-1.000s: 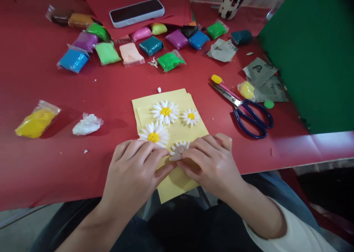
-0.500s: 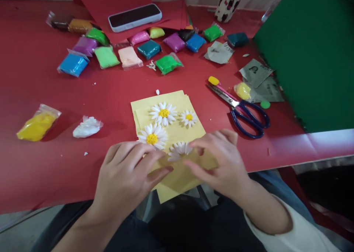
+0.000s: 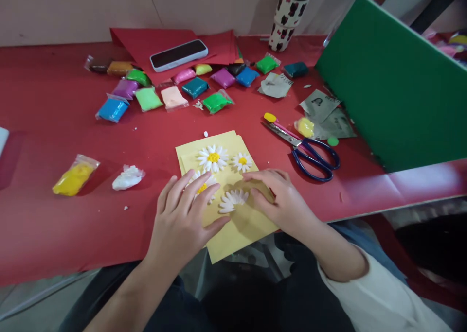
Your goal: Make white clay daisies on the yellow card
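Note:
Yellow paper sheets [image 3: 233, 242] lie at the table's front edge and bear several white clay daisies. A large daisy [image 3: 213, 158] and a small daisy [image 3: 242, 162], both with yellow centres, are at the back. Another yellow-centred daisy [image 3: 202, 188] is partly hidden by the fingers of my left hand [image 3: 182, 220], which is open with its fingers spread. In front, a partial ring of white petals [image 3: 233, 200] has no yellow centre. My right hand [image 3: 279, 196] hovers just right of the petals, open, with thumb and fingers apart.
Blue-handled scissors [image 3: 315, 159] lie at the right, beside a green board [image 3: 394, 94]. Bags of yellow clay [image 3: 75, 178] and white clay [image 3: 127, 177] lie at the left. Behind are several coloured clay packets [image 3: 148, 98], a phone [image 3: 178, 55] and a patterned tumbler [image 3: 287, 18].
The fingers of my left hand have spread and lifted, now covering part of the left daisy. My right hand has drawn slightly away from the petals. The camera view has tilted upward.

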The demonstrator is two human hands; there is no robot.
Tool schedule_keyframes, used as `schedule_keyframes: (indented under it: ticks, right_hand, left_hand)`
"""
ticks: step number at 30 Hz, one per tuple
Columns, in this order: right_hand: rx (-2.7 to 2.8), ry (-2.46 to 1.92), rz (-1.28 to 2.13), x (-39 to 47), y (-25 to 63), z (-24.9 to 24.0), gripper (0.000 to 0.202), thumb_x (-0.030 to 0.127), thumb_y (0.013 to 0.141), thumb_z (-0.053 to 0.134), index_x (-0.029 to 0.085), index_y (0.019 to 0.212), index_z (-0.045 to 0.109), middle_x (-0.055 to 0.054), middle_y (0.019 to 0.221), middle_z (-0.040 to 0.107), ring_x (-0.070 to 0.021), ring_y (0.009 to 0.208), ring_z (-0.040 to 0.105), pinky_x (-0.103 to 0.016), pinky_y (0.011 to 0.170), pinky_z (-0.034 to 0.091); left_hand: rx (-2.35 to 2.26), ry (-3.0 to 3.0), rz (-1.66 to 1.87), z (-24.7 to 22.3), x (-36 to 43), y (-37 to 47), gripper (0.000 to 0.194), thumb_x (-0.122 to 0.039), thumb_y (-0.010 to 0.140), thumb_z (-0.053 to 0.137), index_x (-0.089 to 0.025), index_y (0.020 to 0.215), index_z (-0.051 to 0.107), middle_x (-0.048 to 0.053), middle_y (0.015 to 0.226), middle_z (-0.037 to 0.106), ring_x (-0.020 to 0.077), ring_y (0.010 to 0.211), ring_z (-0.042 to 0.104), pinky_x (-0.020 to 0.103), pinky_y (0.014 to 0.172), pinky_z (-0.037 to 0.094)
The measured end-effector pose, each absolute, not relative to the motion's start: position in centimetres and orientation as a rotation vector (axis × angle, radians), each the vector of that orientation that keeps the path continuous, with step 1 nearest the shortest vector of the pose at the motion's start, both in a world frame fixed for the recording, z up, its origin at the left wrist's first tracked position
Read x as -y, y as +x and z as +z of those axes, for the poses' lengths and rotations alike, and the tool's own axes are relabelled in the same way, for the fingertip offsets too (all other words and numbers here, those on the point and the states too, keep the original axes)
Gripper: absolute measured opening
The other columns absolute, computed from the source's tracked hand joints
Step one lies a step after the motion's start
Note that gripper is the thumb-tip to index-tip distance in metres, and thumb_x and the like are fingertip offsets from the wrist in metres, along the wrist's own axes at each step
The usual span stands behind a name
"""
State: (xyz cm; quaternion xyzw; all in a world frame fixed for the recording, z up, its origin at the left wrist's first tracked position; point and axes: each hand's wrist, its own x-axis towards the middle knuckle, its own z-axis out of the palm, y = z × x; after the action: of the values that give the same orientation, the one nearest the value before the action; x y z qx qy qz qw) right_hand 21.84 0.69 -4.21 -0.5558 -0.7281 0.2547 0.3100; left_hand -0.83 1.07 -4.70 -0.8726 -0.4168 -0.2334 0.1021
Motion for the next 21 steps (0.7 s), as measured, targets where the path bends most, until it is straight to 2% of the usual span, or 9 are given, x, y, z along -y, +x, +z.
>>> schedule_keyframes:
  ticks: [4, 8, 10, 14, 18, 21]
  right_hand:
    - [1.902, -1.487, 0.709, -0.8, 21.9, -4.3, 0.028, 0.016, 0.087, 0.049, 0.025, 0.112, 0.058, -0.002, 0.114, 0.07, -0.0214, 0.111, 0.061, -0.042, 0.098, 0.039]
    - [1.842, -1.488, 0.74, -0.8, 22.2, -4.2, 0.028, 0.017, 0.085, 0.05, 0.026, 0.11, 0.06, -0.002, 0.114, 0.07, -0.0222, 0.11, 0.062, -0.044, 0.099, 0.04]
    - [1.763, -1.483, 0.767, -1.0, 22.4, -4.1, 0.027, 0.017, 0.085, 0.05, 0.026, 0.107, 0.061, -0.003, 0.114, 0.07, -0.0223, 0.11, 0.062, -0.046, 0.1, 0.041]
    - [1.596, -1.435, 0.821, -1.4, 22.8, -3.8, 0.022, 0.018, 0.084, 0.049, 0.024, 0.1, 0.063, -0.005, 0.11, 0.07, -0.0214, 0.109, 0.063, -0.044, 0.099, 0.044]
    - [1.479, -1.344, 0.822, -1.8, 22.7, -3.4, 0.017, 0.021, 0.086, 0.051, 0.023, 0.097, 0.064, -0.004, 0.1, 0.071, -0.0191, 0.101, 0.065, -0.038, 0.093, 0.049]
    - [1.407, -1.276, 0.854, -2.1, 22.4, -3.0, 0.018, 0.021, 0.087, 0.052, 0.023, 0.1, 0.064, -0.003, 0.095, 0.071, -0.018, 0.098, 0.066, -0.037, 0.092, 0.05]
  left_hand:
    - [1.268, -2.559, -0.689, -5.0, -1.3, -0.4, 0.056, -0.051, 0.077, 0.069, -0.017, 0.12, 0.059, 0.012, 0.13, 0.062, 0.0335, 0.127, 0.05, 0.049, 0.112, 0.031]
    - [1.254, -2.626, -0.709, -4.2, -1.4, -1.3, 0.066, -0.057, 0.077, 0.066, -0.019, 0.129, 0.053, 0.012, 0.133, 0.06, 0.0334, 0.131, 0.046, 0.051, 0.115, 0.026]
    - [1.348, -2.615, -0.739, -3.6, -1.7, -2.7, 0.062, -0.055, 0.082, 0.062, -0.021, 0.132, 0.05, 0.012, 0.135, 0.058, 0.0326, 0.133, 0.044, 0.052, 0.115, 0.025]
    - [1.765, -2.288, -0.736, -2.7, -2.7, -6.3, 0.047, -0.034, 0.091, 0.053, -0.02, 0.135, 0.047, 0.013, 0.134, 0.057, 0.0301, 0.132, 0.046, 0.05, 0.113, 0.03]
    - [1.931, -2.155, -0.449, -3.0, -3.6, -8.4, 0.044, -0.033, 0.091, 0.05, -0.017, 0.132, 0.051, 0.015, 0.127, 0.061, 0.037, 0.124, 0.05, 0.055, 0.108, 0.033]
    - [1.974, -2.153, -0.305, -3.2, -4.0, -8.8, 0.044, -0.032, 0.091, 0.047, -0.018, 0.133, 0.051, 0.015, 0.124, 0.063, 0.0379, 0.115, 0.056, 0.055, 0.101, 0.039]
